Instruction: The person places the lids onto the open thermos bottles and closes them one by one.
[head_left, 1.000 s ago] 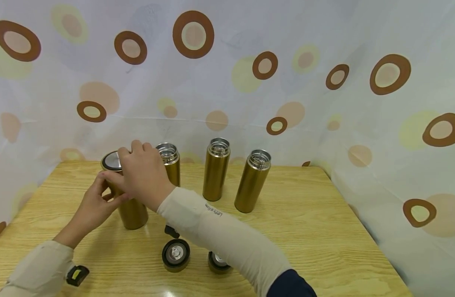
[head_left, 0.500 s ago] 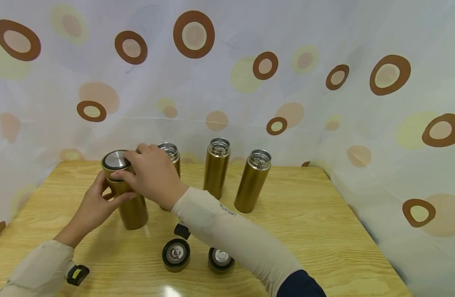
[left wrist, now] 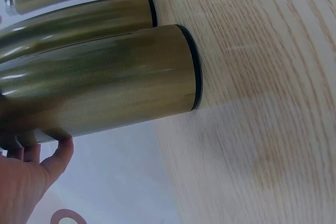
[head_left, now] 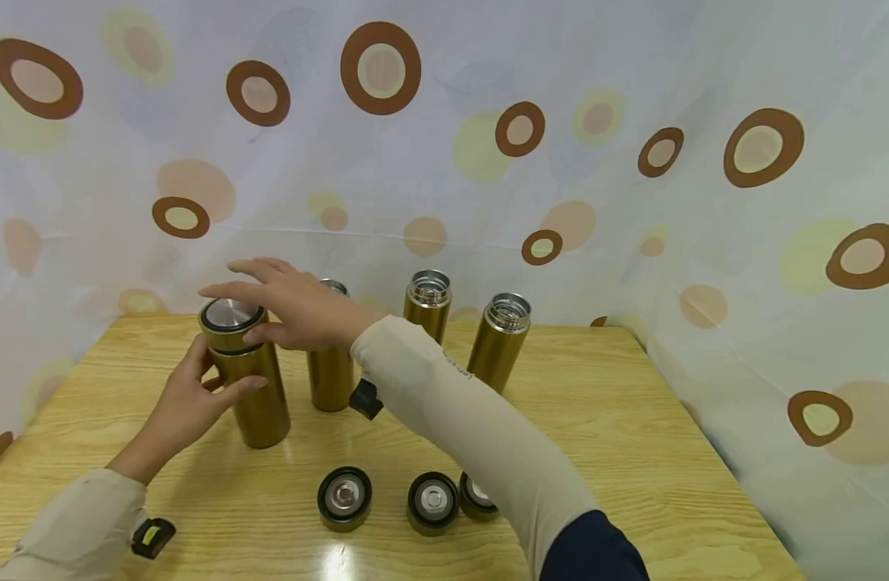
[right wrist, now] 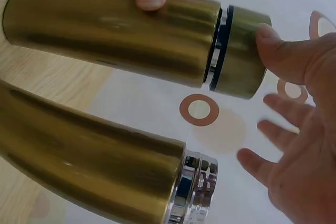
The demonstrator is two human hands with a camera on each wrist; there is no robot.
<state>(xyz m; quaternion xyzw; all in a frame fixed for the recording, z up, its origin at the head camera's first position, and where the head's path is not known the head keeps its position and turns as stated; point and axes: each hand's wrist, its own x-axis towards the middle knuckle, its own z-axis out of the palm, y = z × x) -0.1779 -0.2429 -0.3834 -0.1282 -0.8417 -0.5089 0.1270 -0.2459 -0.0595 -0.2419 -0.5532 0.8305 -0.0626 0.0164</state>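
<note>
A gold thermos bottle [head_left: 261, 411] stands upright at the left of the table, and my left hand [head_left: 179, 403] grips its upper body between thumb and fingers. On its mouth sits a gold lid [right wrist: 244, 51] with a silver disc on top; a thin strip of bright neck shows between lid and body in the right wrist view. My right hand [head_left: 299, 305] is over the lid, its thumb at the lid's side and its other fingers stretched out straight above it. Beside this bottle stands an uncapped gold bottle [head_left: 331, 379], partly behind the right hand.
Two more uncapped gold bottles, one mid-back [head_left: 426, 316] and one farther right [head_left: 499, 347], stand partly behind the right sleeve [head_left: 473, 420]. Three lids lie upturned at the front: a left lid [head_left: 344, 498], a middle lid [head_left: 433, 502] and a right lid [head_left: 475, 495]. A patterned curtain [head_left: 444, 161] hangs behind.
My right hand's fingers were curled round the lid and have straightened away from it. The right forearm has shifted, uncovering the third lid. The left hand keeps its grip.
</note>
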